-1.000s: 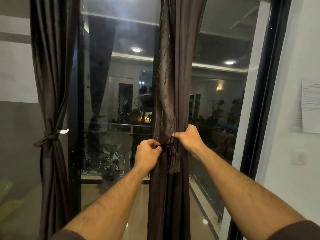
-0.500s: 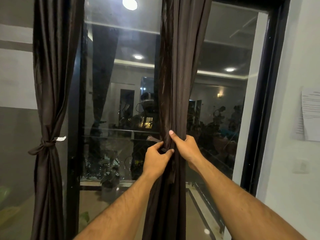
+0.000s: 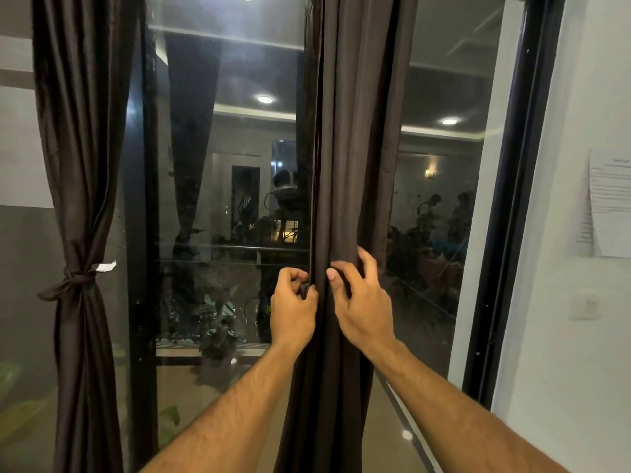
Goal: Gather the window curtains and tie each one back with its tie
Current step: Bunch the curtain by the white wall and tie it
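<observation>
The left hand (image 3: 293, 310) pinches a fold of the gathered dark brown fabric curtain (image 3: 345, 199); the right hand (image 3: 362, 302) rests on it, fingers loosely spread. Two curtains hang: the second curtain (image 3: 82, 165), left of this one, is knotted with one brown tie (image 3: 73, 279).

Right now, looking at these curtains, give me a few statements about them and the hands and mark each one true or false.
1. The left curtain is tied back with a knotted tie. True.
2. The left hand hangs free of the middle curtain. False: it pinches a fold at the curtain's edge.
3. The right hand has its fingers on the middle curtain. True.
4. A sheet of paper is on the floor. False: it is fixed to the wall on the right.
</observation>
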`<control>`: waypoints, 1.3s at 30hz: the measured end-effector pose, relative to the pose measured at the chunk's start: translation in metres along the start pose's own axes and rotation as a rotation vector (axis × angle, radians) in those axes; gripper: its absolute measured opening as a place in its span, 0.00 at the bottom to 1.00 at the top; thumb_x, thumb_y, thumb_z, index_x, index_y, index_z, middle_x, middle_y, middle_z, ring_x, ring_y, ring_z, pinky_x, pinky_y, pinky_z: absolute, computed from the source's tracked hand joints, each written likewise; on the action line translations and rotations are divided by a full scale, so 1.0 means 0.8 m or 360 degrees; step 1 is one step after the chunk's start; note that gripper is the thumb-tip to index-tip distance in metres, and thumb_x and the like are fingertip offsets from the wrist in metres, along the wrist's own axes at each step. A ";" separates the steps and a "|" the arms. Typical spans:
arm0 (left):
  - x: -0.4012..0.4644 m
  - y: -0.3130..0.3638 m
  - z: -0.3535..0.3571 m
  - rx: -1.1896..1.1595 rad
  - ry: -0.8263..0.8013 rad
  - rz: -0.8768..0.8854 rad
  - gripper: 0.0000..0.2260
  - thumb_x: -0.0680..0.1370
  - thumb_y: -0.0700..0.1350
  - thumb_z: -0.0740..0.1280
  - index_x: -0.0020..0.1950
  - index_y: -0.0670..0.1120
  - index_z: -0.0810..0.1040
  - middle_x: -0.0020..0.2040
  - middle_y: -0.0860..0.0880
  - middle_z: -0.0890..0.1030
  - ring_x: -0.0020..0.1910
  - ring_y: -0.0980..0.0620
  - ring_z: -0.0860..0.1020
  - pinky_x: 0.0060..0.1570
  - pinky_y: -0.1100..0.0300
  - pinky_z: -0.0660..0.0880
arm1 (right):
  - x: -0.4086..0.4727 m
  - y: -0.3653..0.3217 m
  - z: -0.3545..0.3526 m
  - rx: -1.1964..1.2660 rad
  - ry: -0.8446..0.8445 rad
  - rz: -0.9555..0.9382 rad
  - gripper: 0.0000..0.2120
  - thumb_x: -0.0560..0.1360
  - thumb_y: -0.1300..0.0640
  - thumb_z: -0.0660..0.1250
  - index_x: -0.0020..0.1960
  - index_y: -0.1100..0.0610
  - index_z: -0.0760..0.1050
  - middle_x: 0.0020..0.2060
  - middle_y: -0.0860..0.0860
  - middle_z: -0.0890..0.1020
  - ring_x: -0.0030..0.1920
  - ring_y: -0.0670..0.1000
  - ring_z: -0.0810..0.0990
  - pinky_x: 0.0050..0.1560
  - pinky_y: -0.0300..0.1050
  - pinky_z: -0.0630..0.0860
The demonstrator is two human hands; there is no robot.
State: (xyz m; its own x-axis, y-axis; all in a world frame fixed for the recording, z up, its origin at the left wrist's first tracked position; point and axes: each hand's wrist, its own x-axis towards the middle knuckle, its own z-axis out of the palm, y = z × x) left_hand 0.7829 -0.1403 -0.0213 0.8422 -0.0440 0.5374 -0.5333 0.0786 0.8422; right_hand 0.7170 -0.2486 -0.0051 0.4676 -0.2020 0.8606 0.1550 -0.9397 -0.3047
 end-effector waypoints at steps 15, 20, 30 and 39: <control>-0.020 0.008 -0.035 0.0108 -0.0047 0.0109 0.15 0.78 0.43 0.73 0.65 0.48 0.83 0.55 0.55 0.85 0.55 0.60 0.83 0.59 0.56 0.80 | 0.014 -0.047 0.032 0.0867 -0.0358 0.0596 0.20 0.84 0.47 0.61 0.45 0.57 0.85 0.42 0.39 0.84 0.77 0.48 0.65 0.61 0.24 0.55; -0.013 0.002 -0.043 0.0189 0.0152 0.0078 0.11 0.78 0.40 0.70 0.59 0.45 0.85 0.51 0.50 0.87 0.52 0.52 0.84 0.58 0.48 0.80 | 0.001 -0.027 0.011 0.0661 -0.0020 0.0473 0.07 0.78 0.62 0.69 0.53 0.53 0.80 0.42 0.41 0.82 0.43 0.35 0.81 0.44 0.31 0.76; -0.013 -0.001 -0.060 0.0107 0.0072 0.0091 0.10 0.78 0.40 0.70 0.57 0.50 0.85 0.45 0.56 0.87 0.45 0.60 0.84 0.53 0.54 0.83 | -0.027 -0.006 0.002 0.0394 0.0211 0.0615 0.17 0.77 0.46 0.73 0.61 0.52 0.74 0.55 0.46 0.79 0.54 0.44 0.78 0.51 0.36 0.73; -0.013 0.007 -0.042 0.0203 -0.0208 0.0206 0.12 0.78 0.42 0.71 0.60 0.45 0.85 0.53 0.53 0.86 0.55 0.61 0.81 0.60 0.57 0.79 | -0.010 -0.031 0.023 0.0729 -0.0193 0.0568 0.06 0.81 0.57 0.70 0.49 0.55 0.86 0.48 0.51 0.82 0.46 0.41 0.81 0.46 0.27 0.73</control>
State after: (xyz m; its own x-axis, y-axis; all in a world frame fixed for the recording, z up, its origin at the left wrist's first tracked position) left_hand 0.7737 -0.1058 -0.0239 0.7530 -0.1714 0.6353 -0.6490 -0.0345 0.7600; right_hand 0.7254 -0.2187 -0.0121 0.6518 -0.4254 0.6279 0.3170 -0.5993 -0.7351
